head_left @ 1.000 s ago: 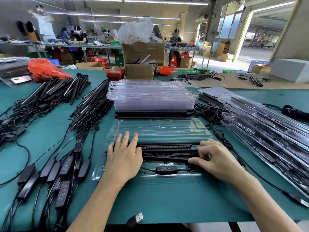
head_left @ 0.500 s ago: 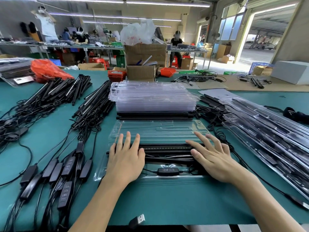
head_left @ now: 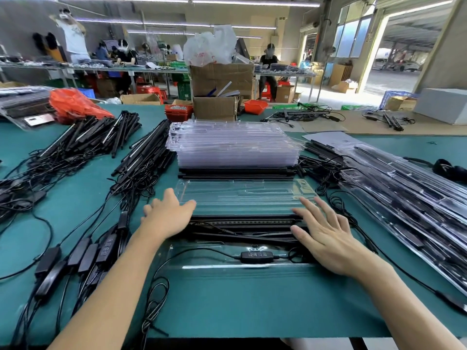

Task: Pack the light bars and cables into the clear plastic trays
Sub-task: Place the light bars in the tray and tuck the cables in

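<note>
An open clear plastic tray (head_left: 227, 270) lies in front of me on the green table. Black light bars (head_left: 240, 223) sit in its middle, and their cable with a small controller (head_left: 256, 255) lies in the near channel. The tray's lid half (head_left: 242, 195) lies flat behind the bars. My left hand (head_left: 166, 213) is at the lid's left end, thumb resting on the lid. My right hand (head_left: 326, 233) lies flat with straight, spread fingers on the right end of the bars.
A stack of clear trays (head_left: 235, 145) stands just behind the open one. Loose light bars with tangled cables (head_left: 101, 152) cover the left side. Packed trays (head_left: 404, 198) lie in a row at the right. Cardboard boxes (head_left: 217, 92) stand at the table's far edge.
My left hand has slid left and forward from the bars to the lid's left end. My right hand, curled over the cable a second ago, now lies flat with straight fingers.
</note>
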Demonstrator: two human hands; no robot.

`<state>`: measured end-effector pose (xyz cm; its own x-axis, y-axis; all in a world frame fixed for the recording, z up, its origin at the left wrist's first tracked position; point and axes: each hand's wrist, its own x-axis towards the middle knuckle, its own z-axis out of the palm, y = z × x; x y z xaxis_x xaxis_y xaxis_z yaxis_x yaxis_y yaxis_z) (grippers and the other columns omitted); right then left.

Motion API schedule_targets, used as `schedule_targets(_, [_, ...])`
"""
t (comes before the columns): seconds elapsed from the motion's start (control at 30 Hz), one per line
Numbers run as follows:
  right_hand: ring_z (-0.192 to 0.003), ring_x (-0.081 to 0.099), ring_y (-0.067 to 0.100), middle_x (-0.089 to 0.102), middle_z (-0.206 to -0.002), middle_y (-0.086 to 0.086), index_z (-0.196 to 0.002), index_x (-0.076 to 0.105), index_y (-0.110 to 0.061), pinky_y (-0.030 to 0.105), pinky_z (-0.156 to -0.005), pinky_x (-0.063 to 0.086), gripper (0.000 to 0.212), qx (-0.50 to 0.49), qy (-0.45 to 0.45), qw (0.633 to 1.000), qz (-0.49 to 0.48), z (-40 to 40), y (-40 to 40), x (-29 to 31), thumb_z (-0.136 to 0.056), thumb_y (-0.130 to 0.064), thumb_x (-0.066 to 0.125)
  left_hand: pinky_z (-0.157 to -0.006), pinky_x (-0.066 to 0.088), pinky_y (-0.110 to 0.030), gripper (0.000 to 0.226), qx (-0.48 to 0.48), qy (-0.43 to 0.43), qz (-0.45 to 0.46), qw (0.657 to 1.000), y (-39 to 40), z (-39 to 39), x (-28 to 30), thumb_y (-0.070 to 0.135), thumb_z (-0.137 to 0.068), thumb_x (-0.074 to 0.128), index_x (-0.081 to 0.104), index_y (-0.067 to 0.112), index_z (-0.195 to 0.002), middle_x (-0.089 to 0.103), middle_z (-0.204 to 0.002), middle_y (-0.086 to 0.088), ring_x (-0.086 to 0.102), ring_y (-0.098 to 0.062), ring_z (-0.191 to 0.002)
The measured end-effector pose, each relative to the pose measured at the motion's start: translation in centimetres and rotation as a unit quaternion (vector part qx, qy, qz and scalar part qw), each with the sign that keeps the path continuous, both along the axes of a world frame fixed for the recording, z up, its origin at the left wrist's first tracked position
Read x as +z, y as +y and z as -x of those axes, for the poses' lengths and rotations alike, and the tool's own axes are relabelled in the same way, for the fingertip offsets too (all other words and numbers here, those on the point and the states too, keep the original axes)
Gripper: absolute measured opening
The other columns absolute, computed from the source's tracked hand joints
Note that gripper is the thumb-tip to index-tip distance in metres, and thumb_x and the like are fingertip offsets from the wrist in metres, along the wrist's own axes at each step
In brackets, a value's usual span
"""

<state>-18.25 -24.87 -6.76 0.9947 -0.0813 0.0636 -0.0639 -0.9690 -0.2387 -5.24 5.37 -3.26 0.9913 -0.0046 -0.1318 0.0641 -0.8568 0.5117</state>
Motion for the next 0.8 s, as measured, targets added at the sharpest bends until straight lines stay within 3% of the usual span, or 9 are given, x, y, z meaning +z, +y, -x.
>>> schedule_targets(0.13, [-0.144,-0.031,-0.001,-0.014,-0.162,-0.025,-0.153,0.011,-0.044,0.033,-0.116,-0.005,0.077,-0.001,0.007,1.0,0.026,-0.2,-0.1,-0.2,-0.084,-0.078,0.005,-0.111,0.028,-0.046,0.076,0.044,0.018,0.18,0.983,0.2,-1.3,-0.1,0.05,-0.096,0.052,0.021,0.012,-0.154,0.033,-0.156,-0.011,0.028,-0.033,-0.143])
schedule_targets(0.33, [-0.145,-0.024,-0.004,-0.002,-0.163,-0.019,-0.153,0.005,-0.032,0.031,-0.117,-0.003,0.092,-0.014,0.004,1.0,-0.027,-0.2,-0.3,-0.3,-0.078,-0.085,0.017,-0.114,0.035,-0.049,0.072,0.108,-0.009,0.439,0.892,0.8,-2.0,0.1,0.017,-0.09,0.073,0.036,0.001,-0.15,0.044,-0.15,-0.013,0.044,-0.03,-0.135])
schedule_targets(0.43, [-0.145,-0.02,-0.004,0.001,-0.163,-0.016,-0.154,0.005,-0.031,0.033,-0.119,-0.003,0.095,-0.018,0.013,0.999,-0.035,-0.2,-0.3,-0.3,-0.077,-0.085,0.018,-0.109,0.041,-0.047,0.046,0.116,-0.026,0.491,0.863,1.0,-1.5,0.2,0.022,-0.09,0.073,0.06,0.009,-0.131,0.063,-0.124,-0.003,0.056,-0.02,-0.114])
schedule_targets(0.5, [-0.145,-0.018,-0.004,0.001,-0.163,-0.017,-0.154,0.006,-0.03,0.034,-0.119,-0.002,0.098,-0.018,0.012,0.999,-0.037,-0.3,-0.3,-0.3,-0.074,-0.086,0.017,-0.084,0.042,-0.036,0.027,0.113,-0.026,0.524,0.844,1.0,-0.9,0.5,0.041,-0.093,0.064,0.07,0.019,-0.107,0.059,-0.093,0.004,0.052,-0.012,-0.086])
schedule_targets(0.53, [-0.145,-0.016,-0.005,0.003,-0.162,-0.017,-0.154,0.007,-0.03,0.034,-0.119,-0.001,0.1,-0.02,0.007,0.999,-0.038,-0.3,-0.3,-0.3,-0.073,-0.087,0.016,-0.075,0.037,-0.034,0.032,0.116,-0.026,0.539,0.834,1.1,-0.7,0.6,0.049,-0.095,0.056,0.071,0.021,-0.099,0.056,-0.086,0.004,0.047,-0.012,-0.08])
schedule_targets(0.67, [-0.139,0.002,-0.003,0.018,-0.153,-0.014,-0.145,0.028,-0.03,0.036,-0.116,0.011,0.095,-0.035,-0.045,0.997,-0.047,-0.3,-0.3,-0.6,-0.07,-0.087,0.021,-0.073,0.03,-0.036,0.057,0.138,-0.023,0.589,0.796,1.5,-0.5,0.2,0.064,-0.095,0.034,0.064,0.017,-0.081,0.059,-0.088,-0.001,0.046,-0.014,-0.08])
schedule_targets(0.8, [-0.136,0.016,0.007,0.029,-0.142,-0.014,-0.118,0.05,-0.034,0.038,-0.114,0.02,0.077,-0.051,-0.087,0.993,-0.056,-0.2,-0.3,-1.0,-0.071,-0.087,0.021,-0.074,0.031,-0.036,0.036,0.141,-0.042,0.602,0.785,1.3,-0.3,0.1,0.054,-0.093,0.048,0.052,0.022,-0.078,0.058,-0.09,-0.001,0.045,-0.015,-0.084])
